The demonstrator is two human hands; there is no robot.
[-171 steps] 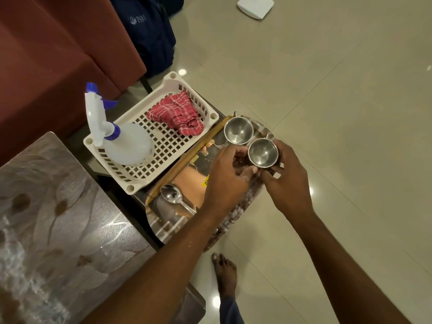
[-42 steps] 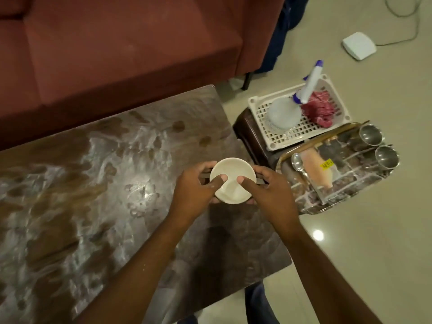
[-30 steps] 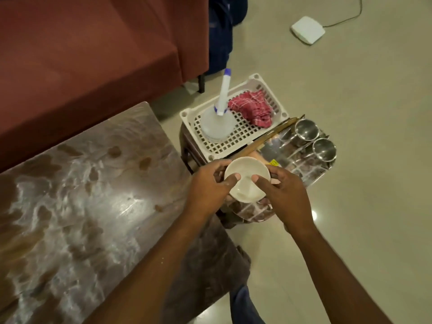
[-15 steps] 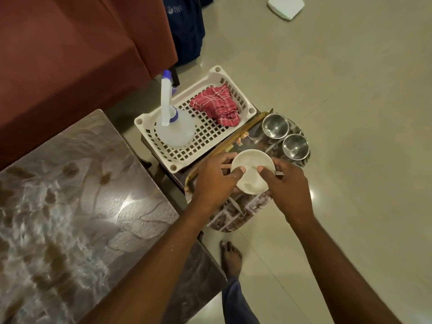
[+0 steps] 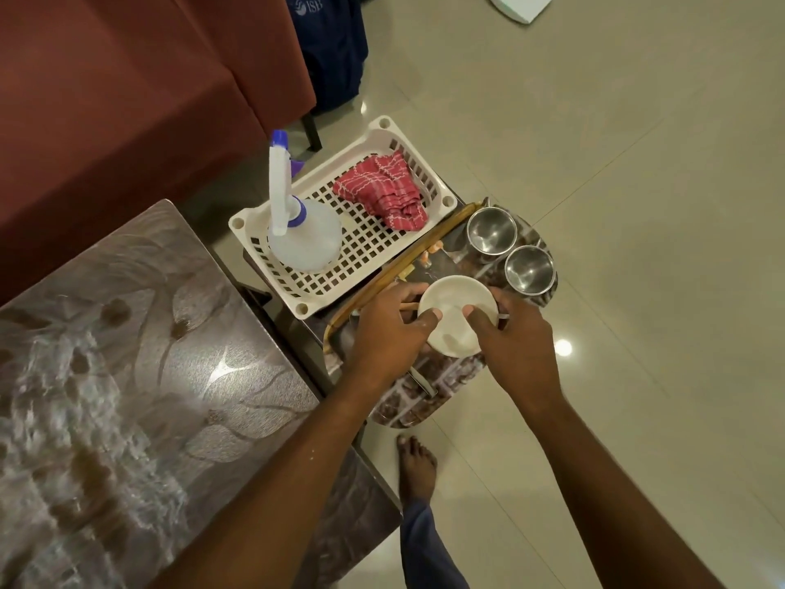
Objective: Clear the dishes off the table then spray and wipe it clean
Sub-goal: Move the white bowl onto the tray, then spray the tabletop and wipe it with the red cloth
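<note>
A small white bowl [image 5: 454,310] is gripped on both sides, by my left hand [image 5: 388,337] and my right hand [image 5: 514,340], thumbs over its rim. It hangs low over the patterned oval tray [image 5: 429,401], and I cannot tell whether it touches it. Two steel cups [image 5: 491,229] [image 5: 529,269] stand upright at the tray's far end. A spoon handle [image 5: 420,382] shows under my left hand. In the white plastic basket [image 5: 369,257] stand a spray bottle [image 5: 303,235] and a red checked cloth [image 5: 382,191]. The marbled brown table [image 5: 127,376] lies to the left.
A maroon sofa [image 5: 127,78] runs behind the table. A dark blue bag [image 5: 335,44] leans by it. A white device [image 5: 520,4] lies on the tiled floor at the top. My bare foot [image 5: 416,465] stands just below the tray.
I have carried the white bowl in both hands from the table rightwards over to the tray. The view has swung right with it. The two steel cups stay where they were set.
</note>
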